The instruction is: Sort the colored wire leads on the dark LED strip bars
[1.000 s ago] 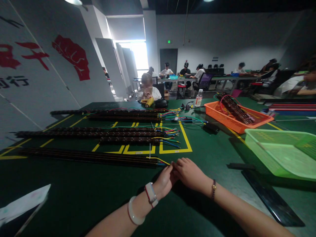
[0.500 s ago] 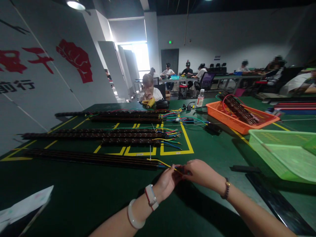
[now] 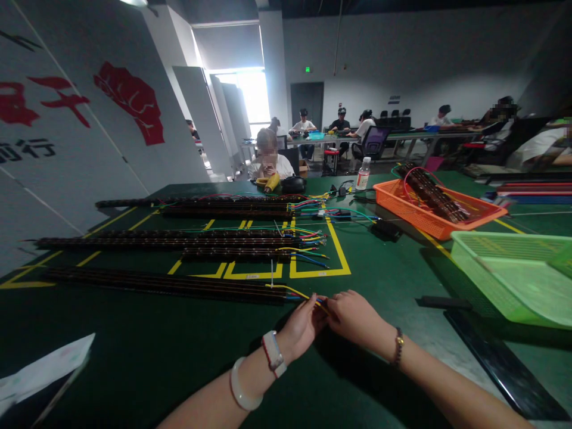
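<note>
Colored wires (image 3: 295, 292), yellow, blue and red, come out of the right end of a long dark cable bundle (image 3: 179, 285) lying on the green table (image 3: 179, 351). My left hand (image 3: 304, 325) is closed on these wires, thumb on top. Against its fingertips, my right hand (image 3: 355, 313) pinches the same wires near their ends; the very tips are hidden by the fingers. A pale zip tie (image 3: 271, 274) sticks up from the bundle. Beyond it lie further dark cable bundles (image 3: 161, 241) with loose colored wire ends (image 3: 315, 238) pointing right.
An orange basket (image 3: 402, 211) holding a dark cable bundle and a green basket (image 3: 487, 286) stand at right. Near them lies a flat black strip (image 3: 500, 363). A bottle (image 3: 363, 174) stands farther back. Opposite sits a person (image 3: 281, 165). White sheets (image 3: 49, 369) lie at left.
My right hand has shifted slightly left, closer against my left hand. My left hand keeps its hold on the wires. The view has tilted a little.
</note>
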The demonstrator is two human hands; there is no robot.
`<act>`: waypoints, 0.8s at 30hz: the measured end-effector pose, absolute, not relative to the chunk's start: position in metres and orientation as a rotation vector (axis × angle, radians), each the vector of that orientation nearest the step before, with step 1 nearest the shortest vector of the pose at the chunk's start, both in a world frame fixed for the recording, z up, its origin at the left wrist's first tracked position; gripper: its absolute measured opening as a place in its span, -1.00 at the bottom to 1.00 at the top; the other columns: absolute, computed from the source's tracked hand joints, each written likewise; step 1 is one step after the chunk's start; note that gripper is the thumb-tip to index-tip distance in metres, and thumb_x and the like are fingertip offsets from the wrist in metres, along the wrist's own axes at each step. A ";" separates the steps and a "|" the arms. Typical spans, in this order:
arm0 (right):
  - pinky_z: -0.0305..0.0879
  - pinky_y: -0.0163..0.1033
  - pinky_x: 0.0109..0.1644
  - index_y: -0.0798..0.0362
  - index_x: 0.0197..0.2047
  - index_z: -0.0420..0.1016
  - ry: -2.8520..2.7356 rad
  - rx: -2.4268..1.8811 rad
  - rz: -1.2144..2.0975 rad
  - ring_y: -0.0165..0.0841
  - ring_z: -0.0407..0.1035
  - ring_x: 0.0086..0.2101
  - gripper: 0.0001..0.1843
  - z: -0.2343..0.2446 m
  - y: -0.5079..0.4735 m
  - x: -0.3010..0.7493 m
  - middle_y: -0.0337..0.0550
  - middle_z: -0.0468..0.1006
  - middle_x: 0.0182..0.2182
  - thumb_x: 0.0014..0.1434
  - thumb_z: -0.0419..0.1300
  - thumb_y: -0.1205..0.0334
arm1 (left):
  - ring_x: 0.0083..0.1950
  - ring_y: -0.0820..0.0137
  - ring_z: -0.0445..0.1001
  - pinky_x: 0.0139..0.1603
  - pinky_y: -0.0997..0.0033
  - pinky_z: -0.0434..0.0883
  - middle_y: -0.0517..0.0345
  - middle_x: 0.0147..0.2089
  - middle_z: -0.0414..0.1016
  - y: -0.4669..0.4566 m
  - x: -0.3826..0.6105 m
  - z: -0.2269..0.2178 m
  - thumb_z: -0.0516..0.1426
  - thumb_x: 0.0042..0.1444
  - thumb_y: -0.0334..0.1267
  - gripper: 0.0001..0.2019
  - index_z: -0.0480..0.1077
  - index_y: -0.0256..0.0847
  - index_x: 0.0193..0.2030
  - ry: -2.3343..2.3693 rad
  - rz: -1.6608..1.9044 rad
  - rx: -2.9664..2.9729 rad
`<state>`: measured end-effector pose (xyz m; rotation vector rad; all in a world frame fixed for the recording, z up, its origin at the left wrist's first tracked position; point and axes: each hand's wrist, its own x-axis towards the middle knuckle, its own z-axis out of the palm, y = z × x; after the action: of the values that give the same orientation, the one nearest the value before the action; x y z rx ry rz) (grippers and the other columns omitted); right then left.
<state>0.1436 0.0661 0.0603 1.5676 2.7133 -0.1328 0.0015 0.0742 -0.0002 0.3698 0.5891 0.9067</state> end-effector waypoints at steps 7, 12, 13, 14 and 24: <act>0.10 -0.28 -0.34 0.08 -0.47 0.42 2.801 1.707 -0.067 -0.35 0.38 -0.44 -0.70 0.074 0.076 0.157 -0.13 0.51 -0.47 0.20 0.07 0.10 | -0.15 0.35 0.47 0.00 0.27 0.33 0.05 -0.23 0.50 0.071 0.003 0.006 0.15 0.10 -0.12 -0.77 0.38 -0.26 -0.23 0.557 0.935 0.422; 0.06 -0.30 -0.39 0.06 -0.45 0.40 2.716 1.857 -0.067 -0.34 0.37 -0.45 -0.64 0.066 0.090 0.168 -0.12 0.52 -0.48 0.24 0.02 0.02 | -0.16 0.33 0.48 0.01 0.21 0.34 0.01 -0.22 0.50 0.070 0.003 0.008 0.11 0.14 -0.14 -0.78 0.35 -0.26 -0.20 0.609 0.942 0.437; 0.05 -0.30 -0.40 0.06 -0.45 0.41 2.685 1.874 -0.093 -0.34 0.38 -0.46 -0.63 0.062 0.093 0.170 -0.12 0.52 -0.49 0.24 0.01 0.01 | -0.17 0.33 0.48 0.01 0.21 0.34 0.01 -0.25 0.50 0.070 0.004 0.007 0.10 0.15 -0.15 -0.79 0.35 -0.27 -0.23 0.622 0.941 0.435; 0.05 -0.30 -0.41 0.06 -0.44 0.41 2.660 1.886 -0.118 -0.34 0.38 -0.46 -0.61 0.058 0.097 0.171 -0.11 0.52 -0.49 0.25 0.00 -0.01 | -0.18 0.33 0.49 0.00 0.21 0.34 0.01 -0.27 0.50 0.070 0.004 0.007 0.09 0.16 -0.15 -0.80 0.34 -0.29 -0.26 0.632 0.938 0.433; 0.08 -0.32 -0.41 0.07 -0.36 0.41 2.657 2.027 -0.211 -0.33 0.41 -0.41 -0.64 0.017 0.118 0.178 -0.15 0.54 -0.44 0.22 0.04 -0.05 | -0.21 0.31 0.49 -0.05 0.25 0.36 -0.03 -0.32 0.50 0.069 0.003 0.008 0.08 0.16 -0.18 -0.80 0.34 -0.32 -0.29 0.633 0.949 0.425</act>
<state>0.1782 0.1181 0.0171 2.0273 2.6567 -0.2110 0.0035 0.0694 0.0075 0.4255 0.6333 0.9486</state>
